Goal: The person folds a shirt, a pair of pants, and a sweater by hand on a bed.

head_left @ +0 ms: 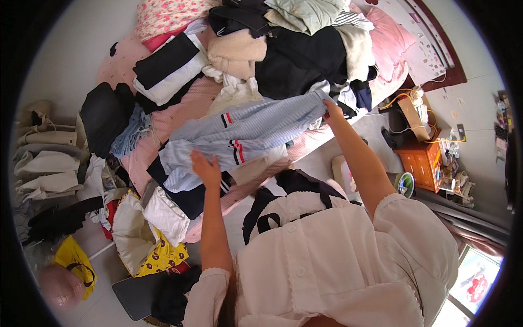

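A light blue striped garment (261, 124), which looks like a shirt, lies stretched out across the bed in front of me. Red, white and black bands mark it in two places. At its right end my right hand (333, 111) grips the fabric. My left hand (206, 166) rests flat, fingers apart, on or just over the left end of the garment. Underneath, a dark navy garment (192, 204) with white stripes sticks out, and a beige folded cloth (251, 169) shows along the near side.
Folded black and white clothes (167, 67) lie at the bed's far left. Beyond the shirt, a large black garment (302, 61) and a beige fleece (237, 51) are heaped. A yellow patterned bag (163, 253) stands by the bed's near left. An orange cabinet (414, 167) stands right.
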`<state>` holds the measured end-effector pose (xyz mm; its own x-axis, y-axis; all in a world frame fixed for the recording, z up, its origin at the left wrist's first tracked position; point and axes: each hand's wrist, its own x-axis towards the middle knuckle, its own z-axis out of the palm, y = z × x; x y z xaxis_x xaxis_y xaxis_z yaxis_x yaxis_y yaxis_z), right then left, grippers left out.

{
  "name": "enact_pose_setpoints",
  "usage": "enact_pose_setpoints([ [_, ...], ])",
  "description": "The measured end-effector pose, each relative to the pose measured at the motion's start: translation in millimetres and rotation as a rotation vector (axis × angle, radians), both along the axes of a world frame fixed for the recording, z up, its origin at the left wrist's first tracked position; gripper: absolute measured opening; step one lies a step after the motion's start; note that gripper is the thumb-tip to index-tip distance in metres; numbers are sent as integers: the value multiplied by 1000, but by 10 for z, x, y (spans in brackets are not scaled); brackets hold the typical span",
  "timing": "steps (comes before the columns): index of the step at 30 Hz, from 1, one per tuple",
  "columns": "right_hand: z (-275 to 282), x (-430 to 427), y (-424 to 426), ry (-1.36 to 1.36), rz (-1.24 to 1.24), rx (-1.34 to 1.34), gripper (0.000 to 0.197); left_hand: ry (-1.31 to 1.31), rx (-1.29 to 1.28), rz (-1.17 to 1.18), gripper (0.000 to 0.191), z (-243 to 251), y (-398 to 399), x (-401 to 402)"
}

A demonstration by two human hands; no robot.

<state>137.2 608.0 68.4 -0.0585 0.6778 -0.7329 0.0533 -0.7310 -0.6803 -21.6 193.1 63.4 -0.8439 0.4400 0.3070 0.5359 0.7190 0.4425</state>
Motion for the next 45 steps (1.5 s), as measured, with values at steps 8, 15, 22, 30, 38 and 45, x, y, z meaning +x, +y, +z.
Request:
enact_pose_setpoints([
  [8, 1086, -88, -178, 201, 276, 402, 31, -217, -200, -12, 58, -146, 584, 282],
  [15, 1597, -17, -53, 293, 199, 587, 23, -49, 49, 63, 55, 260, 816, 314],
  [22, 2004, -25, 9, 369, 180, 711, 20, -164, 206, -329, 44, 350, 1537, 764],
  [30, 2372, -417, -752, 87, 477, 1137, 28, -441, 319, -299, 46, -337, 1322, 476],
  [38, 1582, -948, -2808, 496, 1438, 1160, 61, -1467, 1970, 222, 62, 644, 129, 357],
  [45, 858, -710, -2678, 212, 1496, 1064, 63, -1288, 1217, 762, 64, -33, -795, 252],
])
